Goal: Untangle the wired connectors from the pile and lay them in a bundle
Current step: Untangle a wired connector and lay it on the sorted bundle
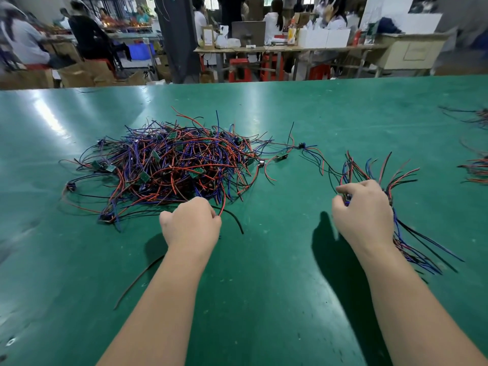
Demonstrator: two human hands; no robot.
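Green matting covered the whole table [290,107], whose far edge met a busy workshop of benches, red stools [239,70] and cardboard boxes [79,73].

From the head view, the pile [169,165] of red, blue and black wired connectors lay left of the table's middle, a loose mound with small green boards showing through it. The left hand [191,220] sat at the pile's near edge, fingers curled, pinching a red wire [222,204] that ran back up into the tangle; a black wire [235,219] curved away just to its right. The right hand [365,210] was well apart from the pile, toward the right side, its fingers closed round the bundle [355,167], whose wire ends fanned out beyond the knuckles and trailed back beside the wrist toward the near edge. A thin string of wires with one stray connector [282,155] linked pile and bundle. Bare matting lay open between the two hands and along the near edge, apart from a loose dark wire [137,281] beside the left forearm. More gathered wires [475,167] lay at the table's right edge.
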